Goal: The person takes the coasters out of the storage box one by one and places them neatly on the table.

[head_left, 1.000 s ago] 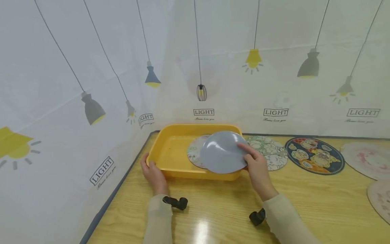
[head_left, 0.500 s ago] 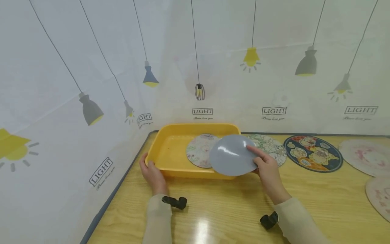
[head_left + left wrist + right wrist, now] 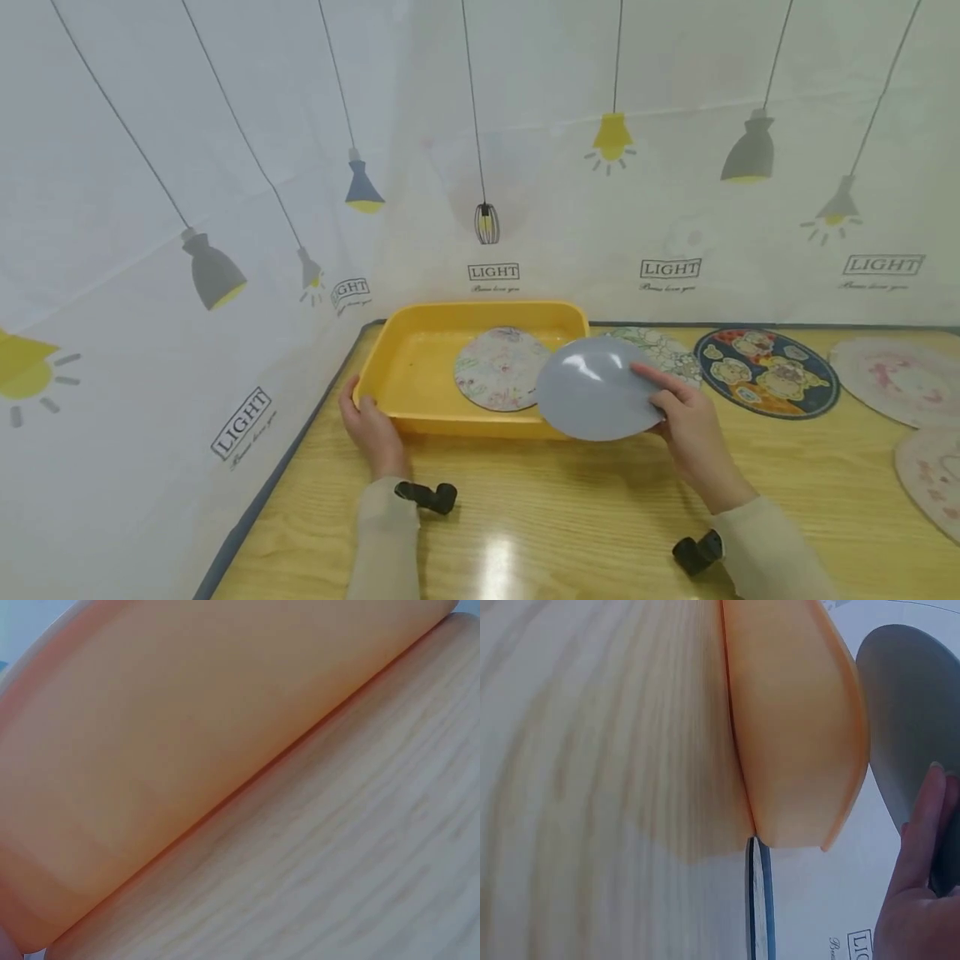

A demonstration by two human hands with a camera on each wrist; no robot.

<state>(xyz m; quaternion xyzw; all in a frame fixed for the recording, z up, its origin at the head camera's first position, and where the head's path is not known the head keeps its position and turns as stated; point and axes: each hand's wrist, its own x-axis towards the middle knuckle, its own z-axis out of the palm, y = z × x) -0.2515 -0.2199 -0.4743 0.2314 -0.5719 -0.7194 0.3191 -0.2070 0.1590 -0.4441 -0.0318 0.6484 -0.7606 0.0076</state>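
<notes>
A yellow plastic tray (image 3: 412,379) stands on the wooden table against the wall; its side wall (image 3: 187,712) fills much of the left wrist view. My left hand (image 3: 377,435) grips its front left corner, thumb at the rim. My right hand (image 3: 696,433) pinches a round grey mat (image 3: 588,396) by its right edge, thumb on top. This mat is held tilted over the tray's front right corner, its plain side up. Inside the tray lies a round mat with a pale floral print (image 3: 498,371). In the right wrist view, fingers (image 3: 922,817) support the grey mat from below.
Right of the tray lie a green-and-white patterned round mat (image 3: 660,346), partly hidden, a dark blue cartoon mat (image 3: 772,375) and two pale pink mats, one farther back (image 3: 896,379), one nearer (image 3: 930,475). A lamp-printed white sheet (image 3: 555,183) hangs behind.
My right hand has moved right and slightly toward me with the grey mat, uncovering the floral mat in the tray. My left hand keeps its grip on the tray.
</notes>
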